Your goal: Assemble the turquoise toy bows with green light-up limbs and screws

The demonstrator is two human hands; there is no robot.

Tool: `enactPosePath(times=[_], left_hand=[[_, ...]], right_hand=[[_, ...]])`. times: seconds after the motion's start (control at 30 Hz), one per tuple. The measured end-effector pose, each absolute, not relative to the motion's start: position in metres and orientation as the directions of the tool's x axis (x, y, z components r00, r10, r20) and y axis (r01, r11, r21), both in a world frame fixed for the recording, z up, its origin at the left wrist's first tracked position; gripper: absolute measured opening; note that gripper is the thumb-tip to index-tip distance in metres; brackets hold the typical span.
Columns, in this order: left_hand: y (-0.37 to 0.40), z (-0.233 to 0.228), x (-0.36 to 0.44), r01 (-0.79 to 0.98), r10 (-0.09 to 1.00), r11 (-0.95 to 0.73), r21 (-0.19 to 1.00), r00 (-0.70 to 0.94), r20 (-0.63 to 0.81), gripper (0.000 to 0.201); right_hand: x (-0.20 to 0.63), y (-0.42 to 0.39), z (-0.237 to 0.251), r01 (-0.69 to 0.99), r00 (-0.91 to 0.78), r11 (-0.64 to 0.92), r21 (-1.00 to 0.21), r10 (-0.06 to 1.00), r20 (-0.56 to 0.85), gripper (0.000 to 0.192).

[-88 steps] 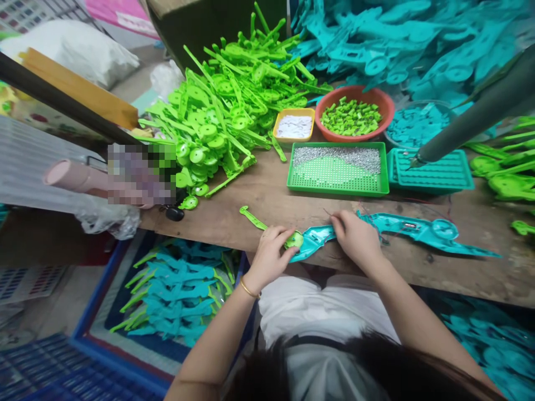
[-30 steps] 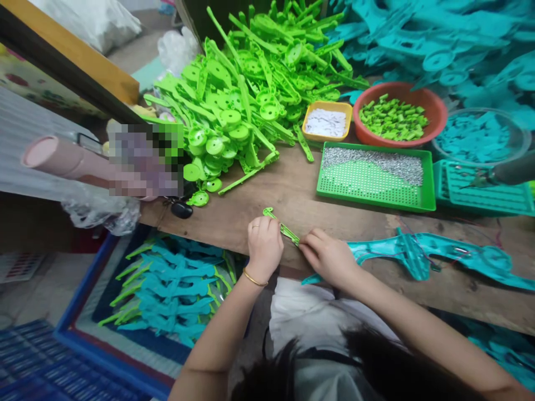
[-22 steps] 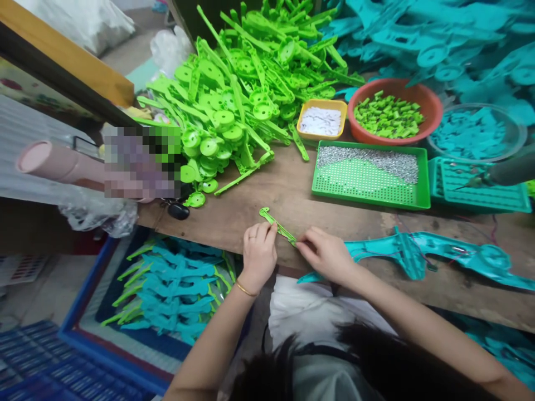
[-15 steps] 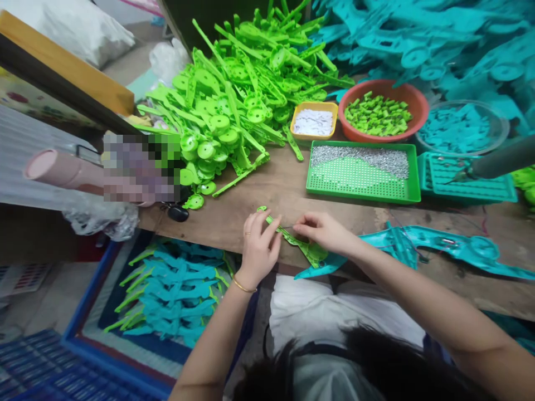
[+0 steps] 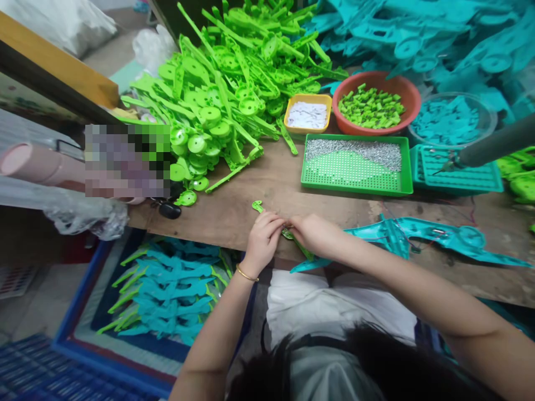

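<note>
My left hand (image 5: 264,234) and my right hand (image 5: 314,234) meet over the table's front edge, fingertips pinched close together. What they pinch is too small to make out. A long lime-green plastic part (image 5: 257,206) lies beneath them, its hooked end showing beyond my left fingers and its middle mostly covered. Partly under my right forearm rests a long teal plastic toy shell (image 5: 455,238), with thin wires and a small metal piece in it.
Behind are a green tray (image 5: 355,190) of small screws, a yellow tub (image 5: 308,131), a red bowl (image 5: 413,111) of green pieces and a clear bowl (image 5: 493,120). A grey power tool (image 5: 493,142) juts in from the right. Green parts (image 5: 217,111) heap at the back; a blue crate (image 5: 69,328) stands lower left.
My right hand has moved left to meet my left hand, whose fingers have drawn together into a pinch. The whole view has shifted slightly.
</note>
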State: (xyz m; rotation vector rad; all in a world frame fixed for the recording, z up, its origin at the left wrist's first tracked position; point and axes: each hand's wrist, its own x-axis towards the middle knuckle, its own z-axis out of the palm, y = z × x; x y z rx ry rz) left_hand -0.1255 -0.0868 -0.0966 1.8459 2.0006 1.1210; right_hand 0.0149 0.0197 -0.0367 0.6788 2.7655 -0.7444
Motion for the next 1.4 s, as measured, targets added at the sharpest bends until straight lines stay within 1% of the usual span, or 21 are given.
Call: enactPosePath(times=[0.07,0.17,0.23,0.3,0.37,0.43,0.57,0.63,0.73,0.83,0.93,1.03,1.13,1.2,1.3,1.4], left_hand=[[-0.087,-0.098,-0.125,0.771,0.912,-0.066,0.633,-0.212,0.352,0.019],[-0.087,-0.099,-0.125,0.769,0.905,-0.071,0.635,-0.219,0.365,0.019],[-0.087,-0.099,-0.124,0.768,0.908,-0.071,0.637,-0.215,0.361,0.019],[-0.088,-0.099,-0.124,0.767,0.911,-0.066,0.638,-0.214,0.351,0.020],[-0.088,-0.100,-0.124,0.769,0.912,-0.067,0.636,-0.212,0.352,0.021],[-0.088,-0.100,-0.125,0.770,0.910,-0.079,0.633,-0.205,0.362,0.023],[-0.088,-0.101,-0.126,0.767,0.902,-0.105,0.632,-0.194,0.385,0.027],[-0.087,-0.101,-0.126,0.764,0.901,-0.107,0.636,-0.196,0.387,0.028],[-0.086,-0.098,-0.126,0.756,0.905,-0.111,0.645,-0.192,0.380,0.025],[-0.086,-0.094,-0.128,0.750,0.918,-0.116,0.652,-0.169,0.358,0.020],[-0.088,-0.090,-0.139,0.746,0.943,-0.135,0.652,-0.104,0.315,0.018],[-0.089,-0.089,-0.155,0.741,0.956,-0.167,0.650,-0.041,0.292,0.021],[-0.088,-0.092,-0.167,0.732,0.951,-0.195,0.653,-0.022,0.309,0.018],[-0.087,-0.095,-0.169,0.729,0.943,-0.197,0.656,-0.042,0.330,0.015],[-0.089,-0.097,-0.166,0.745,0.934,-0.157,0.648,-0.102,0.343,0.012],[-0.094,-0.098,-0.159,0.758,0.926,-0.110,0.643,-0.157,0.343,0.012]], right_hand=[[0.016,0.015,-0.037,0.454,-0.887,0.819,-0.350,0.378,-0.265,0.026],[0.020,0.010,-0.036,0.383,-0.920,0.888,-0.256,0.343,-0.189,0.032],[0.022,0.010,-0.036,0.353,-0.933,0.910,-0.217,0.324,-0.159,0.036],[0.023,0.011,-0.037,0.346,-0.936,0.913,-0.214,0.323,-0.138,0.038],[0.023,0.012,-0.039,0.355,-0.934,0.904,-0.239,0.333,-0.126,0.037],[0.022,0.012,-0.043,0.359,-0.933,0.888,-0.288,0.342,-0.108,0.036],[0.019,0.009,-0.054,0.337,-0.929,0.826,-0.452,0.369,-0.018,0.031],[0.016,0.009,-0.058,0.337,-0.915,0.774,-0.537,0.403,0.007,0.027],[0.011,0.008,-0.058,0.398,-0.875,0.688,-0.607,0.483,-0.026,0.019],[0.009,0.007,-0.055,0.498,-0.817,0.608,-0.618,0.568,-0.100,0.018],[0.012,0.007,-0.052,0.560,-0.778,0.559,-0.612,0.608,-0.157,0.019],[0.016,0.007,-0.050,0.579,-0.775,0.548,-0.604,0.599,-0.199,0.020],[0.018,0.007,-0.047,0.596,-0.774,0.534,-0.600,0.580,-0.252,0.021],[0.017,0.007,-0.044,0.615,-0.768,0.525,-0.588,0.568,-0.296,0.021],[0.015,0.006,-0.043,0.640,-0.761,0.544,-0.543,0.545,-0.352,0.022],[0.013,0.005,-0.044,0.646,-0.762,0.581,-0.494,0.531,-0.372,0.022]])
